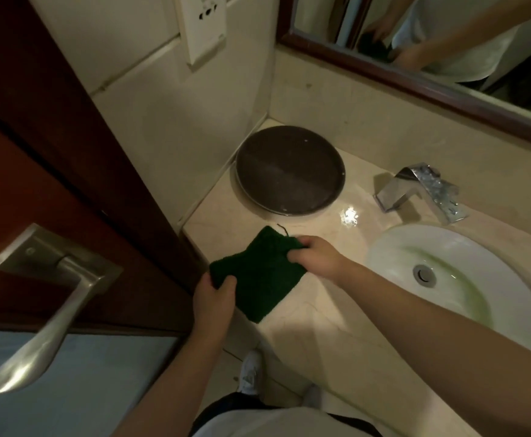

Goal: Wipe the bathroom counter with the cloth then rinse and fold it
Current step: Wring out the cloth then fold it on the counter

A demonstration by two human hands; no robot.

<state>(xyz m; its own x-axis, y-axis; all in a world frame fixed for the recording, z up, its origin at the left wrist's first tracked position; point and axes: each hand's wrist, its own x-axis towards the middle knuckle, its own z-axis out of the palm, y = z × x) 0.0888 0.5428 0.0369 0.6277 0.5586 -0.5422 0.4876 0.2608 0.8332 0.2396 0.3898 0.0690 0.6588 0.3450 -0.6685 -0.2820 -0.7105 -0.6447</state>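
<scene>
A dark green cloth (258, 275) lies as a folded square on the beige marble counter (314, 304), near its left front corner. My left hand (212, 296) pinches the cloth's near left corner. Its far right corner is gripped by my right hand (316, 255). A loose thread sticks out of the cloth's far edge.
A round dark tray (289, 170) sits at the back left of the counter. The chrome faucet (422, 190) and the white basin (447, 272) are to the right. A wooden door with a metal lever handle (46, 313) stands close on the left. A mirror (431, 36) hangs above.
</scene>
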